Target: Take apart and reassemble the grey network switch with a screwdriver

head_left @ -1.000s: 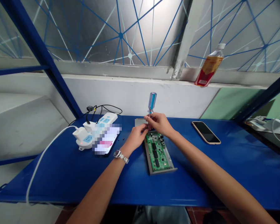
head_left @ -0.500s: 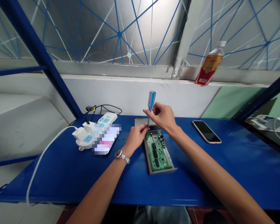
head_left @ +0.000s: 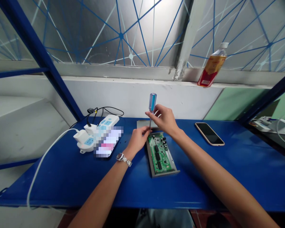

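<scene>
A screwdriver (head_left: 152, 103) with a clear blue handle stands almost upright, its thin shaft pointing down beside the far end of a green circuit board (head_left: 159, 154). The board lies in a grey metal chassis (head_left: 165, 173). My left hand (head_left: 138, 141) pinches the lower shaft with its fingertips. My right hand (head_left: 163, 121) curls around the upper shaft just below the handle. The tip is hidden behind my left fingers, so I cannot tell what it touches.
A grey metal plate (head_left: 143, 124) lies past the board on the blue table (head_left: 239, 167). To the left are a white power strip (head_left: 89, 141) with plugs and a pixelated phone (head_left: 106, 142). A dark phone (head_left: 209, 134) lies right. A bottle (head_left: 212, 65) stands on the ledge.
My right hand has risen along the shaft towards the handle and its fingers have spread a little. The screwdriver and my left hand stay nearly in place.
</scene>
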`<state>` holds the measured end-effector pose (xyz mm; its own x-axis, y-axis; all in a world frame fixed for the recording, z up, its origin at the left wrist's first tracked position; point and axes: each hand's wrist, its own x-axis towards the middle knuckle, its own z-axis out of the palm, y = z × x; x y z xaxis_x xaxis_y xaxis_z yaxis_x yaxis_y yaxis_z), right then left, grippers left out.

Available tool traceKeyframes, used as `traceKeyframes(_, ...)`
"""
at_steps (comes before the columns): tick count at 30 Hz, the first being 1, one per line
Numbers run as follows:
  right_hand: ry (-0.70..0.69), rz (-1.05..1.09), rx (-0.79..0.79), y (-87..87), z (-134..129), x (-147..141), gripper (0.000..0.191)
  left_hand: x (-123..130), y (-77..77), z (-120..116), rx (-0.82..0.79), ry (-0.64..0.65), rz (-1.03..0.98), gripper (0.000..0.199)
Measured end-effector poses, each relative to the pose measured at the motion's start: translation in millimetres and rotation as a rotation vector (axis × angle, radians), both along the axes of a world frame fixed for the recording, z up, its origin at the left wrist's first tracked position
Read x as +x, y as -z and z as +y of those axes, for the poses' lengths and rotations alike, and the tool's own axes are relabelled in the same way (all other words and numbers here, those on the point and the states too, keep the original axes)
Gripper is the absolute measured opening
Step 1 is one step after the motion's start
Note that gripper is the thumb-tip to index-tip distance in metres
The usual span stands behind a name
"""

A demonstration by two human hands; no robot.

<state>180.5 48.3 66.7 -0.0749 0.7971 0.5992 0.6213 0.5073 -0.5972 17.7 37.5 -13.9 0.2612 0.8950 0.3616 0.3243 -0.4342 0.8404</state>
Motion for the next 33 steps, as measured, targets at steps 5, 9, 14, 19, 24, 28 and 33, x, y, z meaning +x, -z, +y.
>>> traceKeyframes(5, -0.108, 0.079, -0.082, -1.4, 1.7, 4.2, 0.034, 0.8, 1.4, 1.0, -0.001, 0.002, -0.016, 0.022)
traceKeyframes(9, -0.209, 0.134, -0.15, -2.0, 3.0, 7.0, 0.034, 1.1, 1.4, 1.6, 0.006, 0.005, -0.024, 0.02)
traceKeyframes(14, -0.392, 0.182, -0.246, -6.2, 5.3, 13.6, 0.038, -0.3, 1.8, 2.0, 0.008, 0.031, -0.025, 0.022)
traceKeyframes(19, -0.51, 0.182, -0.36, -8.6, 7.1, 18.4, 0.041, -1.7, 0.5, 0.9, 0.019, 0.067, -0.035, 0.026)
traceKeyframes(24, -0.18, 0.197, -0.15, -4.6, 0.7, 9.2, 0.039, -0.1, -3.3, -2.2, -0.002, 0.032, -0.022, 0.024)
traceKeyframes(28, 0.018, 0.06, -0.007, -4.7, -5.4, 0.2, 0.045, 0.6, -3.1, -2.5, 0.001, 0.023, -0.012, 0.023)
traceKeyframes(33, 0.091, -0.015, 0.041, -7.5, -8.0, -2.7, 0.044, -0.1, -1.4, -1.3, 0.007, 0.017, 0.004, 0.023)
